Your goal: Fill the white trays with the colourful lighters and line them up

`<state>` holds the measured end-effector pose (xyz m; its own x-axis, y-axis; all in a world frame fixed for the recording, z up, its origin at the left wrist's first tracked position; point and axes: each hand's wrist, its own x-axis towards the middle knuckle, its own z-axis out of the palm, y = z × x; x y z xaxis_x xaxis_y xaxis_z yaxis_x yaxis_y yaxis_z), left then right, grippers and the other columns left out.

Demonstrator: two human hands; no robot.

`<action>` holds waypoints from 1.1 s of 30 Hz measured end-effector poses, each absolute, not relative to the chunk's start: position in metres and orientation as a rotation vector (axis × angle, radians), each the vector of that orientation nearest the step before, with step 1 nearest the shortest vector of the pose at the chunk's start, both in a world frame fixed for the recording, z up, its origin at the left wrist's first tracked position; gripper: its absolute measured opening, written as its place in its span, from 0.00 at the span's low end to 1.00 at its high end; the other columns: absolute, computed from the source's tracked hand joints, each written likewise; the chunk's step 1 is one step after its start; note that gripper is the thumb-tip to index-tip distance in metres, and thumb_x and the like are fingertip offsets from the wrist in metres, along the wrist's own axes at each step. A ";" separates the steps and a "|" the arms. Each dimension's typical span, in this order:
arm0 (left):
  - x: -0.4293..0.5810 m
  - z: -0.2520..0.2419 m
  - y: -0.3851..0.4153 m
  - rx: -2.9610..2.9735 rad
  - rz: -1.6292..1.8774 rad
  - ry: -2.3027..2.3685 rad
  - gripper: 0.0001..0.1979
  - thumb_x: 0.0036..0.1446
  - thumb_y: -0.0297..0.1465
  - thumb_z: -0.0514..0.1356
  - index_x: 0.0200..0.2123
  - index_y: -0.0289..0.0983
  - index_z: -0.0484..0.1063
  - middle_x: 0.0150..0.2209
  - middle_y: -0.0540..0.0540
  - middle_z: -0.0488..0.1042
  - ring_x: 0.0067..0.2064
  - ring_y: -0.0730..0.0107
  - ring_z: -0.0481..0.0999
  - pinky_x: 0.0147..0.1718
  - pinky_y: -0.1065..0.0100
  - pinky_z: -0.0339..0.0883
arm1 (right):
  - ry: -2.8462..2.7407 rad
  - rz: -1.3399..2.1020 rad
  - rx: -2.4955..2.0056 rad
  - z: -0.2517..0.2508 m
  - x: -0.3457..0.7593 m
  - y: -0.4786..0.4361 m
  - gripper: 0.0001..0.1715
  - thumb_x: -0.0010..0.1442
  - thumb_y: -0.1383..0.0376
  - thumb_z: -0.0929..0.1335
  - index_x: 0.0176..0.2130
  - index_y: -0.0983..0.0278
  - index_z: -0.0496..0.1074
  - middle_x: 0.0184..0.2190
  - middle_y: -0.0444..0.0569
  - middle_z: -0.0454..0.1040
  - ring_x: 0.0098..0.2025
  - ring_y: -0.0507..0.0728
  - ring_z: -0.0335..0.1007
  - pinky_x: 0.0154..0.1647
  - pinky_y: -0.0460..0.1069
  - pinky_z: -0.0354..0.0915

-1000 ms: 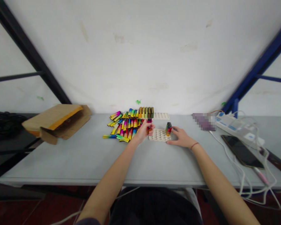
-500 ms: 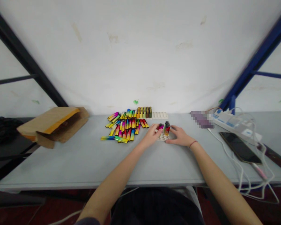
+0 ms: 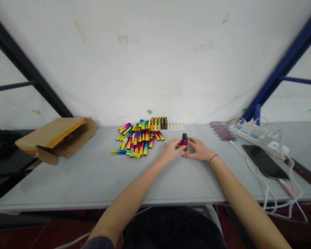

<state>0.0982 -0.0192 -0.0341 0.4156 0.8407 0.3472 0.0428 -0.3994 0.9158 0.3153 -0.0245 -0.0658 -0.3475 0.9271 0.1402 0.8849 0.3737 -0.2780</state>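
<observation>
On the grey bench point(image 3: 93, 180), at frame centre, the left hand point(image 3: 173, 150) pinches a magenta lighter point(image 3: 184, 143) at the right end of a white tray point(image 3: 165, 146), the right hand point(image 3: 200, 151) beside it, fingers parted, with upright lighters point(image 3: 159, 123) in rows behind and an open-ended cardboard box point(image 3: 54, 133), contents unclear, at frame left.

No word, number or brand can be read. A small green mark point(image 3: 149, 111) on the wall point(image 3: 145, 69) looks handwritten, but its shape gives no clear letter; the other green marks, to the left and right, are blurred smears. On the cardboard box point(image 3: 64, 133) a yellow-orange band shows, with no legible lettering. The power strip point(image 3: 256, 134) bears pale and blue patches too blurred to read. Any print on the shiny coloured pieces point(image 3: 145, 148) is too small to tell.
</observation>
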 end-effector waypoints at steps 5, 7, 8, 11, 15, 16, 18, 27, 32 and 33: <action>0.099 -0.038 -0.020 1.815 1.138 0.812 0.07 0.56 0.28 0.69 0.38 0.39 0.77 0.37 0.45 0.77 0.40 0.62 0.76 0.44 0.63 0.73 | -2.365 0.217 -1.635 -0.065 0.314 -0.025 0.51 0.56 0.35 0.72 0.68 0.58 0.67 0.68 0.63 0.65 0.68 0.75 0.64 0.68 0.69 0.59; 0.099 -0.039 -0.020 1.857 1.139 0.844 0.07 0.56 0.29 0.69 0.39 0.38 0.76 0.37 0.46 0.77 0.41 0.62 0.78 0.45 0.62 0.73 | -2.362 0.216 -1.628 -0.064 0.314 -0.025 0.51 0.56 0.36 0.73 0.68 0.58 0.67 0.68 0.64 0.65 0.68 0.75 0.64 0.68 0.69 0.59; 0.099 -0.039 -0.019 1.890 1.126 0.856 0.07 0.57 0.28 0.69 0.39 0.38 0.76 0.37 0.46 0.78 0.41 0.62 0.78 0.45 0.61 0.73 | -2.365 0.218 -1.617 -0.064 0.314 -0.025 0.51 0.56 0.36 0.73 0.68 0.59 0.67 0.68 0.64 0.65 0.68 0.75 0.64 0.68 0.69 0.59; 0.097 -0.041 -0.018 1.997 1.079 0.877 0.07 0.57 0.28 0.68 0.40 0.38 0.76 0.37 0.46 0.79 0.42 0.62 0.79 0.46 0.61 0.75 | -2.375 0.225 -1.587 -0.065 0.315 -0.025 0.50 0.57 0.37 0.73 0.68 0.59 0.67 0.68 0.64 0.66 0.68 0.74 0.64 0.68 0.69 0.60; 0.097 -0.044 -0.016 2.047 1.054 0.887 0.11 0.58 0.29 0.69 0.44 0.38 0.74 0.39 0.46 0.80 0.43 0.62 0.81 0.47 0.61 0.76 | -2.361 0.206 -1.579 -0.067 0.315 -0.024 0.50 0.57 0.38 0.73 0.68 0.60 0.68 0.68 0.65 0.65 0.68 0.75 0.64 0.67 0.70 0.60; 0.097 -0.046 -0.016 2.038 1.056 0.890 0.13 0.58 0.29 0.69 0.45 0.38 0.74 0.40 0.46 0.81 0.43 0.63 0.81 0.46 0.61 0.76 | -2.358 0.204 -1.578 -0.067 0.315 -0.024 0.50 0.57 0.38 0.73 0.67 0.60 0.68 0.68 0.65 0.65 0.68 0.76 0.64 0.67 0.70 0.60; 0.096 -0.047 -0.016 2.024 1.058 0.894 0.17 0.58 0.30 0.69 0.49 0.38 0.72 0.41 0.45 0.81 0.44 0.63 0.82 0.46 0.62 0.76 | -2.352 0.206 -1.580 -0.068 0.315 -0.024 0.50 0.56 0.37 0.73 0.67 0.60 0.69 0.67 0.65 0.66 0.68 0.76 0.64 0.67 0.71 0.60; 0.051 -0.002 -0.011 2.418 0.895 1.288 0.08 0.64 0.36 0.64 0.42 0.39 0.79 0.45 0.40 0.82 0.51 0.53 0.78 0.55 0.56 0.68 | -2.360 0.221 -1.611 -0.067 0.317 -0.023 0.52 0.56 0.35 0.73 0.66 0.64 0.70 0.68 0.68 0.65 0.69 0.76 0.62 0.69 0.70 0.58; -0.046 0.034 0.006 2.119 0.757 2.034 0.14 0.65 0.34 0.56 0.43 0.39 0.82 0.46 0.39 0.83 0.50 0.51 0.79 0.47 0.61 0.69 | -2.380 0.227 -1.644 -0.063 0.315 -0.025 0.54 0.56 0.34 0.72 0.65 0.68 0.70 0.69 0.72 0.63 0.69 0.77 0.62 0.70 0.68 0.58; -0.069 0.036 0.008 2.005 0.687 2.126 0.14 0.63 0.34 0.57 0.44 0.39 0.81 0.44 0.41 0.83 0.47 0.52 0.80 0.44 0.62 0.70 | -2.380 0.226 -1.646 -0.063 0.314 -0.025 0.54 0.56 0.34 0.72 0.66 0.69 0.70 0.69 0.72 0.63 0.69 0.77 0.62 0.70 0.69 0.58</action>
